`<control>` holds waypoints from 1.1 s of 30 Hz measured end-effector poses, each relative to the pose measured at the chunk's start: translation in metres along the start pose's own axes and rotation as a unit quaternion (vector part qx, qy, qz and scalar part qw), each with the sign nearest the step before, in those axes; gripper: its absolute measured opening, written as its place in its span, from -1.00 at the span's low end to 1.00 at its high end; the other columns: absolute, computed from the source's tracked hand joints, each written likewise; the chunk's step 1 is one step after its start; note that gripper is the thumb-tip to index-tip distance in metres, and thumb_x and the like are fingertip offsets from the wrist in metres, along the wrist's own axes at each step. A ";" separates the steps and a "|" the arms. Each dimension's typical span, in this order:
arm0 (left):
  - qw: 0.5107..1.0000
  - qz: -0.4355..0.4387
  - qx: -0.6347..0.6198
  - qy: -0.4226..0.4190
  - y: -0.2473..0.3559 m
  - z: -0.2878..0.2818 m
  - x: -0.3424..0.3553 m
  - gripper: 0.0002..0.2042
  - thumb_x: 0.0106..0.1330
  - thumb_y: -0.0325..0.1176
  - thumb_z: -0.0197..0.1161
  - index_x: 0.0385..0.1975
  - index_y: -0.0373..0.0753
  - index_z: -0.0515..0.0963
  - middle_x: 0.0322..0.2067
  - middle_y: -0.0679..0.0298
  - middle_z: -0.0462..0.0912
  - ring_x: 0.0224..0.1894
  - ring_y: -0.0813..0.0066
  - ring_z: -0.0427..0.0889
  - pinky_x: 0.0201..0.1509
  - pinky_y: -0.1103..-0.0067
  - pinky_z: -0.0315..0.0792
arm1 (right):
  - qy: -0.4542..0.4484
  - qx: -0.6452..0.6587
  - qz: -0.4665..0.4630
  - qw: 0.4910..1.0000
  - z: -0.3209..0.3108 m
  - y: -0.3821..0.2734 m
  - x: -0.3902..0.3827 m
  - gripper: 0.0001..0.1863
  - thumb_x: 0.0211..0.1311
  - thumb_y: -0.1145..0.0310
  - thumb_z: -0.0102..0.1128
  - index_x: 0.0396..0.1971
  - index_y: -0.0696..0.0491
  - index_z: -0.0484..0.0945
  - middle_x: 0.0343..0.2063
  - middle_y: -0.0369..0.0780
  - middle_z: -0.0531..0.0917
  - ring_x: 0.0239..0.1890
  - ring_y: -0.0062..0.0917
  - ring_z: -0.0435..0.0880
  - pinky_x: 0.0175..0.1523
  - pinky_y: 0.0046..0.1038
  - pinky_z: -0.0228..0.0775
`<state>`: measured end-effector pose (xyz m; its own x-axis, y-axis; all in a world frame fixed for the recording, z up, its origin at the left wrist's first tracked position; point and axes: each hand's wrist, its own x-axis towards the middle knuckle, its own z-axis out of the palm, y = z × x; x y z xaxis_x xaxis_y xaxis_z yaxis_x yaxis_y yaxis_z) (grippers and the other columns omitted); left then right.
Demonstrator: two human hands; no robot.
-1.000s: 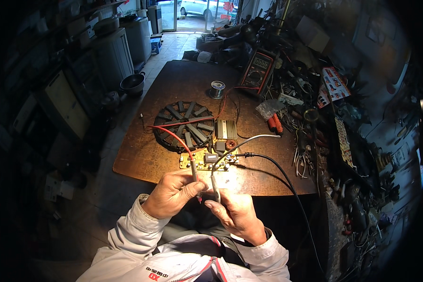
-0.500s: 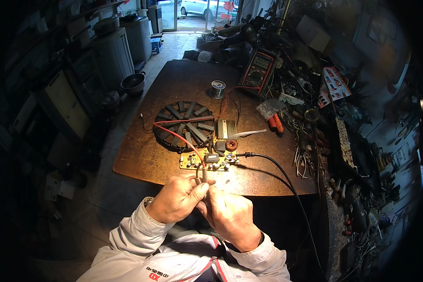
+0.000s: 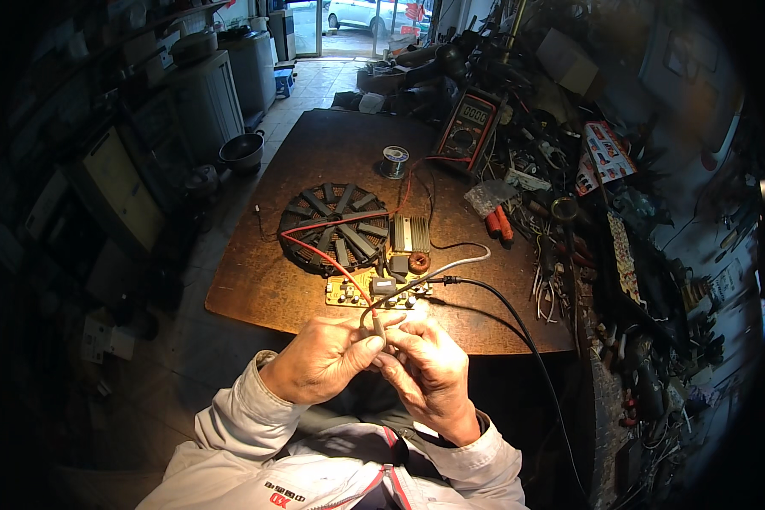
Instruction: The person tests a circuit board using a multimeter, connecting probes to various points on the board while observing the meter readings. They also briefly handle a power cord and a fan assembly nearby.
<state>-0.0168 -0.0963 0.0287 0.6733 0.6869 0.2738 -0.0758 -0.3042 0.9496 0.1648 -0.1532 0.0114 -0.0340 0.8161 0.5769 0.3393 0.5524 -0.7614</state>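
Holding probe [image 3: 379,326] by near edge of surface [image 3: 259,280]: left hand [image 3: 319,361] grip closed around it; right hand [image 3: 433,370] grip hidden, cannot tell. Red lead [image 3: 314,226] might snag coil [image 3: 335,240] if tugged.

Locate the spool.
Head view: the spool stands on the far part of the table, right of its centreline, left of the multimeter and beyond the finned heatsink.

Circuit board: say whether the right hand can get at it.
Probably yes: the right hand is just short of the circuit board, with only test leads between, though that hand seems busy at the probe.
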 end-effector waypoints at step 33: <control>0.970 0.058 -0.141 0.188 -0.029 -0.051 0.024 -0.85 0.54 -0.47 0.10 0.01 -0.29 0.36 -0.18 0.07 0.69 -0.22 0.42 0.75 -0.11 0.54 0.69 | 0.211 0.185 0.162 0.946 -0.049 0.056 0.020 -0.87 0.41 0.45 0.29 -0.20 0.20 0.57 -0.52 -0.26 0.65 -0.57 -0.66 0.62 -0.44 -0.60 0.51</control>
<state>-0.0356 -0.0370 0.0155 0.3353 0.8674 0.3676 -0.3691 -0.2380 0.8984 0.2294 -0.1147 -0.0050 0.4210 0.8553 0.3020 -0.0878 0.3698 -0.9250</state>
